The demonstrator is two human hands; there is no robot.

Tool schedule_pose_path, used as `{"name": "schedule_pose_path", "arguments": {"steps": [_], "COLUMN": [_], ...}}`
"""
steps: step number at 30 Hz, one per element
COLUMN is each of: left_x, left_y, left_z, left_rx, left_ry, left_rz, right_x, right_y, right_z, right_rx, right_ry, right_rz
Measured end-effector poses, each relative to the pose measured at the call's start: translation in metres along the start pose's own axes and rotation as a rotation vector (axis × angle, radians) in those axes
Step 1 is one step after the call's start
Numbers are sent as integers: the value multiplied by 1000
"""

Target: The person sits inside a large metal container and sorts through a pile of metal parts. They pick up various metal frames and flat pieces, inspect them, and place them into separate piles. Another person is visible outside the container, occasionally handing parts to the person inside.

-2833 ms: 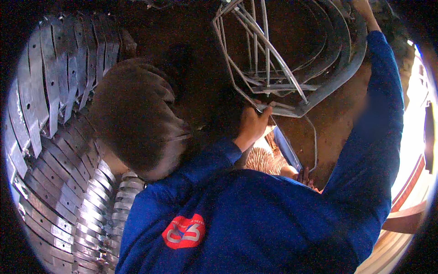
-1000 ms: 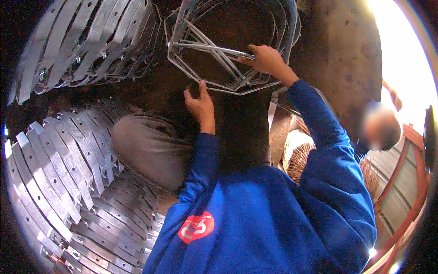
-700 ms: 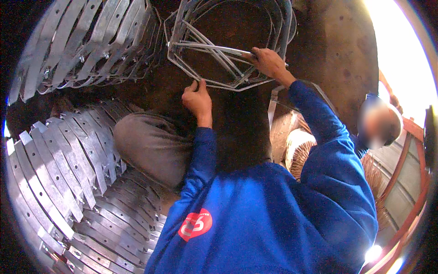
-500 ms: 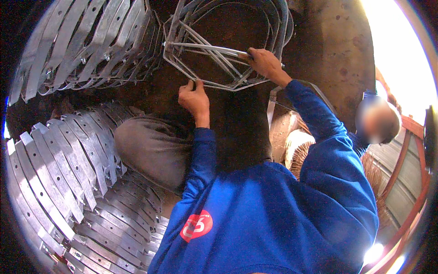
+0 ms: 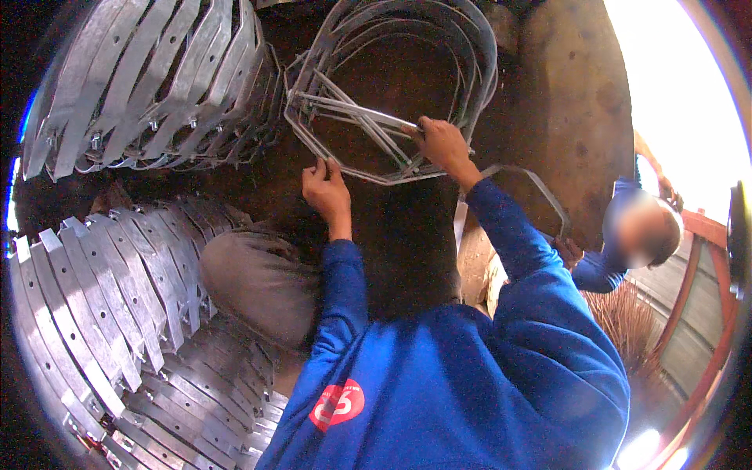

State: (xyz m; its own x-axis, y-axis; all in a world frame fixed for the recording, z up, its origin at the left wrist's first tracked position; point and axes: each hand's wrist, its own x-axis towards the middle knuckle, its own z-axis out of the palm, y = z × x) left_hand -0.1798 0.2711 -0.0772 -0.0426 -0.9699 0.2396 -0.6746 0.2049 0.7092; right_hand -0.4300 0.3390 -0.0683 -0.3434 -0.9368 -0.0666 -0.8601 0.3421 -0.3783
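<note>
A bundle of bent metal strap hoops stands in front of me, rounded at the far side and angled at the near side. My left hand is closed at its near left edge, thumb and fingers pinching the near metal strap. My right hand grips the right end of a straight light metal strip that lies across the opening of the hoops. Several thinner strips run slantwise beneath it. The fingertips of my right hand partly hide the strip's end.
Large stacks of bent metal straps with holes and bolts stand at upper left and lower left. On the right, a person in a blue sleeve reaches toward a bent metal strap. Behind stands a brown stained panel.
The hoops and both my hands sit lower in the view. My right hand has moved slightly left. The other person's arm now reaches in toward the bent strap at right.
</note>
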Motion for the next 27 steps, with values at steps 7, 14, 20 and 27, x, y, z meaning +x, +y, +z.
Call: {"name": "schedule_pose_path", "arguments": {"steps": [7,14,20,27], "left_x": [-1,-2,19,22], "left_y": [-7,6,31,34], "left_z": [12,39,63,75], "left_rx": [-32,-99,-36,26], "left_ry": [-1,-24,171,210], "left_rz": [-86,-383,-407,-458], "right_x": [-3,62,221,393], "right_y": [-8,11,89,181], "right_z": [-15,-58,-129,-169], "right_rx": [33,148,55,7], "right_ry": [34,656,806,-126], "right_rz": [11,-38,44,415]}}
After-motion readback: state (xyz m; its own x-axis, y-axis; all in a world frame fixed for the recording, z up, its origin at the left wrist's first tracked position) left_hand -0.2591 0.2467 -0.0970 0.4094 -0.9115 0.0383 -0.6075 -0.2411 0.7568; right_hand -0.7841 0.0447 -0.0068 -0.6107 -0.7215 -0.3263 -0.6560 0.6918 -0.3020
